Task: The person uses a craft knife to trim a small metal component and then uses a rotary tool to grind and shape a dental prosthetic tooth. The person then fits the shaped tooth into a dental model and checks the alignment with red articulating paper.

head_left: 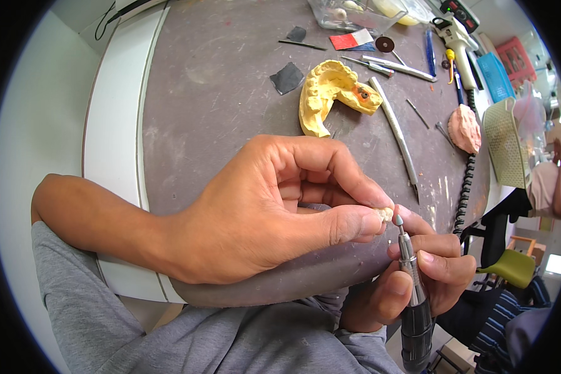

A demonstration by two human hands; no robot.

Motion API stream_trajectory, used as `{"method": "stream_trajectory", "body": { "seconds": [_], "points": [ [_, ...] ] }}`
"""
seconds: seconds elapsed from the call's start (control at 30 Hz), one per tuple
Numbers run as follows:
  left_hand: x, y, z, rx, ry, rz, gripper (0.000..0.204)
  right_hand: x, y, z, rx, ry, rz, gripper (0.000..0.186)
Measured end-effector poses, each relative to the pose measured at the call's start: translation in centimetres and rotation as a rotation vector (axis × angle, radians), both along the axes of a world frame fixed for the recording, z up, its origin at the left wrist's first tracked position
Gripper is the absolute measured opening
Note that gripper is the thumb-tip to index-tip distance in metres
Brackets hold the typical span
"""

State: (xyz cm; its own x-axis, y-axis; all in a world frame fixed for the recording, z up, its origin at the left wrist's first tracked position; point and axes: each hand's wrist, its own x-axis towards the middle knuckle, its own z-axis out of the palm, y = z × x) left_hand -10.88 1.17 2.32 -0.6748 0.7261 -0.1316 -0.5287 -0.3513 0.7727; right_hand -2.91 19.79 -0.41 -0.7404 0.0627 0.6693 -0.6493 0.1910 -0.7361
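Left hand (255, 224): grip pinching dental crown (386, 214) | right hand (441, 269): grip around rotary handpiece (415, 315) | grinding point (399, 220): best kept light, steady

Wearer's hands (249, 218): 2
Rotary handpiece (415, 311): 1
Whitish piece (386, 214): 1
Yellow model (321, 90): 1
Pink cast (465, 129): 1
Dark scraps (287, 78): 2
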Motion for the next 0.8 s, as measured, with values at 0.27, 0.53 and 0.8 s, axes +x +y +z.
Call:
{"method": "stream_trajectory", "body": {
  "seconds": [0.27, 0.53, 0.8],
  "points": [
    [0.0, 0.1, -0.3, 0.004, 0.07, 0.013, 0.015, 0.4, 0.5, 0.2, 0.011, -0.079, 0.053, 0.039],
    [0.0, 0.0, -0.4, -0.01, 0.088, 0.012, 0.014, 0.5, 0.2, 0.3, 0.007, -0.088, 0.021, 0.038],
    [-0.2, 0.0, 0.5, -0.088, -0.024, -0.015, 0.011, 0.3, 0.3, 0.1, -0.012, -0.03, 0.003, 0.037]
  ]
}}
